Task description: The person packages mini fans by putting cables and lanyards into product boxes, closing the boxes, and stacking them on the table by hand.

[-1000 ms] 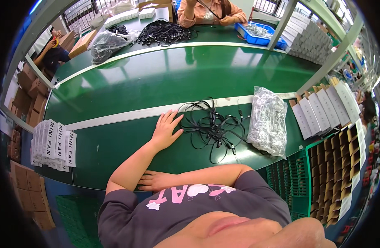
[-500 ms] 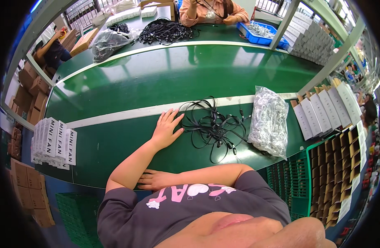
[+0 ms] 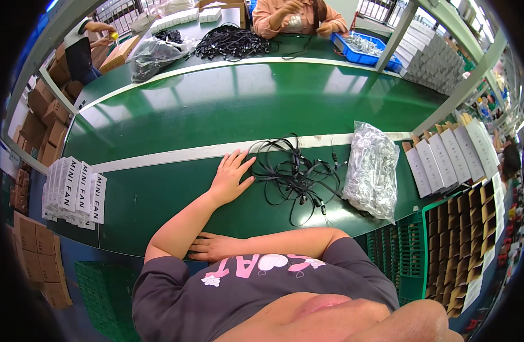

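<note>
Left hand (image 3: 230,179): laid flat, grip open, fingertips touching black cables (image 3: 296,176).
Right hand (image 3: 216,248): rested flat on table (image 3: 159,199), grip open.

— Beyond the left hand (image 3: 230,178), in the cable tangle (image 3: 296,179): too fine to count.
— Clear bag (image 3: 371,168) past it: contents blurred. Right hand (image 3: 213,247): palm hidden, pressed flat.

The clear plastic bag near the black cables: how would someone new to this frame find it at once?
Start at the green workbench nearest the camera wearer. Right of the tangle of black cables by the left hand lies the clear bag. It is crinkled, silvery-white and full of small pale parts, unlike the flat white boxes to its right.
</note>
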Available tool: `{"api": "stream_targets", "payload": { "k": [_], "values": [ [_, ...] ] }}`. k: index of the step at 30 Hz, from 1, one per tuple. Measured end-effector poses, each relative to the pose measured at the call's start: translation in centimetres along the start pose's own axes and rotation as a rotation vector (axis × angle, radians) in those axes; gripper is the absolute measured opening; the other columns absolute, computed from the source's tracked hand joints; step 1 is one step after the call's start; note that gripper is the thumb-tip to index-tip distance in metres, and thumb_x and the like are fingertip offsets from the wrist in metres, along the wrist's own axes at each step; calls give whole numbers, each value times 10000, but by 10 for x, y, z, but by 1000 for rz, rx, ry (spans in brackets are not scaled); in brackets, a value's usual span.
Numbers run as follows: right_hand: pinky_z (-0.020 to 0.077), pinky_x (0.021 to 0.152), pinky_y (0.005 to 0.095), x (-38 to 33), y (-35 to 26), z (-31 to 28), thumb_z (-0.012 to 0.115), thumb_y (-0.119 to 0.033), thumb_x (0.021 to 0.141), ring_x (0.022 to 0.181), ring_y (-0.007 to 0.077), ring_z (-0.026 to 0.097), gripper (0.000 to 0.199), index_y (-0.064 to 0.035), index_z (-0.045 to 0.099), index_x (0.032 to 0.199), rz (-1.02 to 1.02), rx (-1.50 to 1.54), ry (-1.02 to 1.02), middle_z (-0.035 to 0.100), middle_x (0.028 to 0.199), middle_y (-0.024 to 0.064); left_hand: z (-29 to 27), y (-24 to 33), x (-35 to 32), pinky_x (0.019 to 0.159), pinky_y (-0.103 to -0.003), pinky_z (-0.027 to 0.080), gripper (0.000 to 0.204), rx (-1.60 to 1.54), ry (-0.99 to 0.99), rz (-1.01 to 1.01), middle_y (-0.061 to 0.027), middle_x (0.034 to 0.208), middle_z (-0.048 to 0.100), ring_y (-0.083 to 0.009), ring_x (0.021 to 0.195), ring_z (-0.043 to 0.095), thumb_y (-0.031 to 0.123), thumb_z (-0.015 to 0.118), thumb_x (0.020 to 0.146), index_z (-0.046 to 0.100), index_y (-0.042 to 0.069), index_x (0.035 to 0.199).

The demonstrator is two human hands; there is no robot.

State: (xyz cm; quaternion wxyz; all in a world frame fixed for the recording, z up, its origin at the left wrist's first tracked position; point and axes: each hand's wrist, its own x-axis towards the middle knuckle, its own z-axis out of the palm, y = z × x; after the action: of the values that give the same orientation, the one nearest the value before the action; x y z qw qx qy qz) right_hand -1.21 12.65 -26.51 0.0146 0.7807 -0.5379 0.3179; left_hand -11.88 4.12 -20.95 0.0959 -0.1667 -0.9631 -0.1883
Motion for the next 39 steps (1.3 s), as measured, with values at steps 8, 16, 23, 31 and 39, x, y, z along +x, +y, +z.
{"api": "stream_targets", "payload": {
  "k": [8,16,23,31,39],
  "values": [
    [217,1143,507,0,1,-1,643,-197,756,1361,329,344,585,-50,467,1294,-26,-46,-2,406,1415,171,0,-1,0,1156,-480,162,530,7,3,-5,-127,1483,342,-317,1404,250,301,587,901,449,138,1385],
    [194,1153,514,3,-3,-9,632,-199,766,1375,331,320,594,-40,452,1308,11,11,-81,385,1429,179,3,-3,-1,1149,-487,176,531,31,15,12,-135,1473,352,-325,1392,269,334,582,900,456,133,1375],
    [194,1153,515,2,-2,-6,646,-200,755,1378,329,315,601,-35,458,1301,6,18,-61,380,1434,179,1,-2,-1,1155,-484,167,538,15,-5,-6,-130,1491,332,-316,1408,244,314,589,899,445,154,1392],
    [197,1152,511,2,-3,-8,668,-217,740,1373,328,320,624,-39,461,1300,13,15,-52,389,1430,173,3,-3,-1,1151,-485,176,530,26,6,7,-133,1480,342,-318,1398,261,341,577,902,454,139,1377],
    [200,1150,506,4,-5,-9,681,-230,731,1375,328,314,643,-49,459,1308,-21,4,-77,378,1437,184,1,-4,-6,1148,-492,179,536,19,23,-8,-138,1478,344,-323,1396,262,334,588,894,457,137,1375]
  ]
}}
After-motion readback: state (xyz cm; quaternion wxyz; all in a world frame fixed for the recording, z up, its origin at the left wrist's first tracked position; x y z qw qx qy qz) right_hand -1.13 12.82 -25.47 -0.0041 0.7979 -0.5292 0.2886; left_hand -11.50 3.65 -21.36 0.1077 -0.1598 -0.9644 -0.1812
